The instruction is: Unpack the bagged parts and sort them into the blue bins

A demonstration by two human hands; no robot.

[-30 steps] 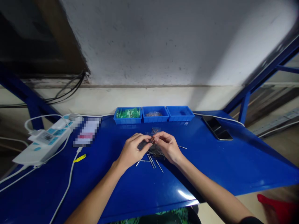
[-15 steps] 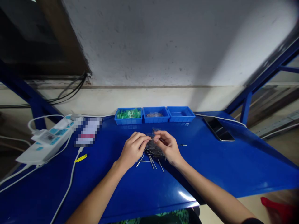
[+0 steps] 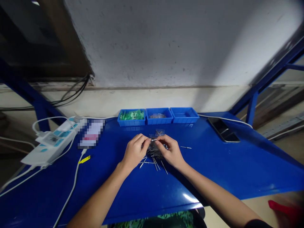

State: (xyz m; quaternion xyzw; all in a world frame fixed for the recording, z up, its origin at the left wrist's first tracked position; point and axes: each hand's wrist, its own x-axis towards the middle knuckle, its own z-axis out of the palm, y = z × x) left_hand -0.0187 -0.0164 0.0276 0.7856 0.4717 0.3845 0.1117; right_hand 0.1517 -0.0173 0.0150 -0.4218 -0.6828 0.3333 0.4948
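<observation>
Both hands' grips are clamping on a small metal pin (image 3: 154, 140), the left hand (image 3: 136, 150) and right hand (image 3: 171, 152) pinching opposite ends (fingertips nearly meeting) above scattered metal pins (image 3: 155, 164) lying on the blue table (image 3: 133, 196).

Quick log from my feed: black sleeve (image 3: 257, 223) hem on the right arm (image 3: 213, 193), 4 o'clock; green-and-black mottled patterned clothing (image 3: 175, 218), 6 o'clock. Left hand (image 3: 136, 151) and right hand (image 3: 171, 152) bare.

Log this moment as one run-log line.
left hand, right hand: fingertips at one metal pin | near: loose pins | behind: three blue bins
</observation>
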